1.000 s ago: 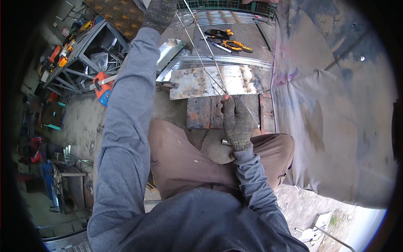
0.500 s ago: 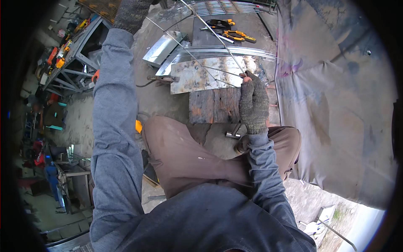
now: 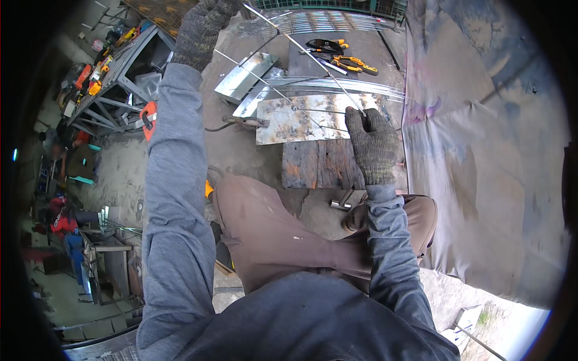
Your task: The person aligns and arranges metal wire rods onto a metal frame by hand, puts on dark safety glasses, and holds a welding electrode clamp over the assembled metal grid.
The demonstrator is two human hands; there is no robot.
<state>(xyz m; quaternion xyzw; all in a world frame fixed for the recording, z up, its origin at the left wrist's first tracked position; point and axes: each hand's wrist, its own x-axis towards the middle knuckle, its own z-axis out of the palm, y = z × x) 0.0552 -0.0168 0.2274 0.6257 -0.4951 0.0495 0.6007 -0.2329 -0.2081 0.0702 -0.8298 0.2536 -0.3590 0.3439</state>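
My right hand [image 3: 374,147], in a dark knitted glove, is closed at the near end of a thin metal rod frame [image 3: 313,59]. Its long rods and short crosspieces slant up and away to the left, over a spotted, scorched metal plate [image 3: 304,123]. A clamp [image 3: 245,121] with a cable grips the plate's left end. Under the plate's near edge lies a charred wooden block [image 3: 319,165]. My left hand [image 3: 203,35], gloved too, is raised far out at the top edge, beside the frame's far end; its fingers are partly cut off and hard to make out.
Beyond the plate lie a shiny metal box section [image 3: 247,77], thin rods [image 3: 361,88] and yellow-black pliers [image 3: 355,65]. A hammer [image 3: 341,201] rests by my foot. A large stained sheet [image 3: 475,174] hangs on the right; a cluttered tool stand [image 3: 111,90] is at left.
The whole view has shifted, so the bench things sit lower and further right. My left glove shows more. My right-hand fingers have changed their hold on the rod frame's end.
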